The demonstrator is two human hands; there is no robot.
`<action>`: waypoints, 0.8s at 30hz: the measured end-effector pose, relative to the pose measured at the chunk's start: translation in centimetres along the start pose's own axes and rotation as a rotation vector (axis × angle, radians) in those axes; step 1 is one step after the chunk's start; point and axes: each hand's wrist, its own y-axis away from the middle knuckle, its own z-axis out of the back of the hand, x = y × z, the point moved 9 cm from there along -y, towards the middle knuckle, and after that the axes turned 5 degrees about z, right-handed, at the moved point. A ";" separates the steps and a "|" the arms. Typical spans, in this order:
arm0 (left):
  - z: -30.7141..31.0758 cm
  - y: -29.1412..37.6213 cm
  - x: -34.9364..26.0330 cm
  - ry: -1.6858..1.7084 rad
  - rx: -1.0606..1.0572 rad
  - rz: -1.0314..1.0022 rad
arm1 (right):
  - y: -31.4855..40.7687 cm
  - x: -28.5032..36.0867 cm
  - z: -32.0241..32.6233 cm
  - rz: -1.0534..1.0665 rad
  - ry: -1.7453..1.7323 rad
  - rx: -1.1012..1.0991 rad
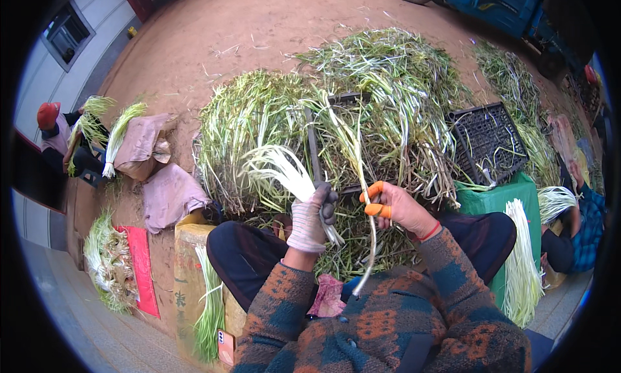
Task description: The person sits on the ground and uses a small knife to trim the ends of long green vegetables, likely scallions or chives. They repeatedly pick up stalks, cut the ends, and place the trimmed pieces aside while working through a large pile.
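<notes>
My left hand [313, 220], in a striped knit glove with grey fingers, grips a bunch of trimmed white leafy stalks [286, 172], whose cut ends stick out below the fist. Orange finger covers sit on the thumb and a finger of my right hand [390, 205]. Between them I pinch one long yellow-green stalk [356, 152]; its pale lower end hangs towards my jacket. Beyond both hands spreads a large heap of untrimmed green stalks [257, 125], partly in and around a dark plastic crate [313, 142].
An upturned black crate [490, 138] stands right of the heap. Bundled white stalks [521, 266] lie on a green covered block [524, 198]; green ones [208, 300] lie beside a phone [226, 348] at left. Other people sit at far left [63, 135] and far right [582, 227].
</notes>
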 end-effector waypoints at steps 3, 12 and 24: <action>0.3 -1.6 1.5 -0.087 -0.030 0.037 | 0.5 0.4 -0.8 -0.005 0.017 -0.013; -0.5 -1.8 2.0 -0.083 0.020 0.044 | 1.2 -0.8 -4.8 -0.032 0.137 0.035; 0.3 -0.5 -0.1 -0.153 -0.092 -0.019 | -0.9 -0.6 -4.4 0.010 0.495 0.151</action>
